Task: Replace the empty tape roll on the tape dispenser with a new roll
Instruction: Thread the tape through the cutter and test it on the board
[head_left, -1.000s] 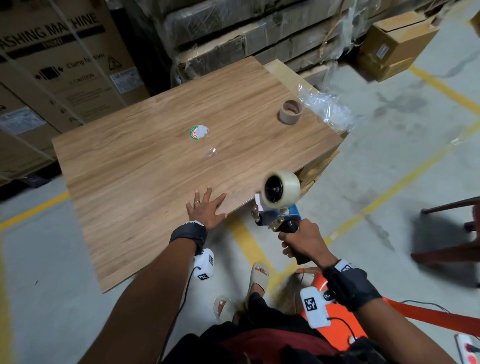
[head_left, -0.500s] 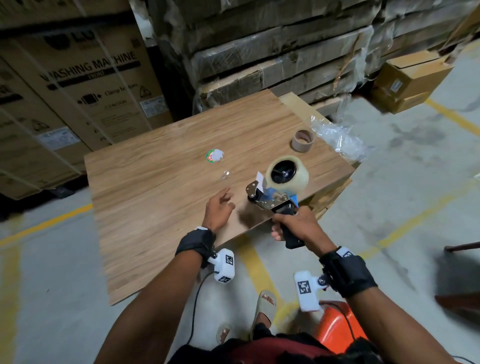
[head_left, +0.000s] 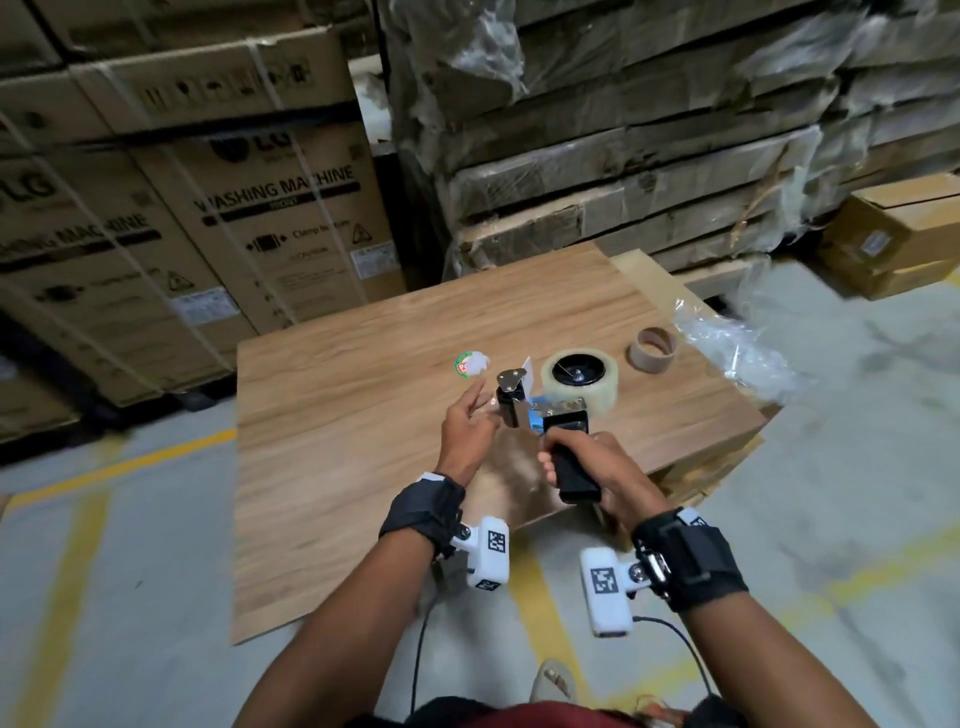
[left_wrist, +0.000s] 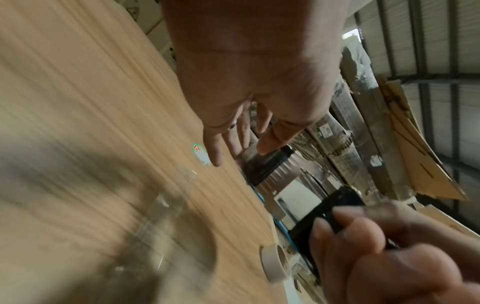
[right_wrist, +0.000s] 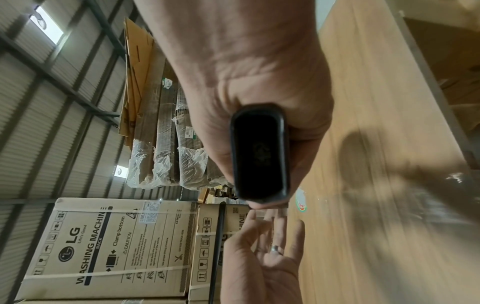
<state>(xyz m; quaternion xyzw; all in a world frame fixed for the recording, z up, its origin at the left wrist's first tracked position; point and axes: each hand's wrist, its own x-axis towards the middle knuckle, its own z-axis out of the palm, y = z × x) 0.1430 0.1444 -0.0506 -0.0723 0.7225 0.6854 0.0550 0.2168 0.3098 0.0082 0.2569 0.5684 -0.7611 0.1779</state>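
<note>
Black-handled tape dispenser (head_left: 550, 421) gripped by right hand (head_left: 597, 467), clear tape roll (head_left: 581, 380) mounted, left hand (head_left: 467, 431) fingers spread – beside it, brown cardboard core (head_left: 653, 349) on wooden table (head_left: 337, 441)

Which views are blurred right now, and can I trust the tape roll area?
Head view: dim light, edges smeared, but the new tape roll on the dispenser reads clearly. Left wrist view: table streaked with motion blur, left hand soft. Right wrist view: dispenser handle end sharp in the right hand, table blurred.
</note>
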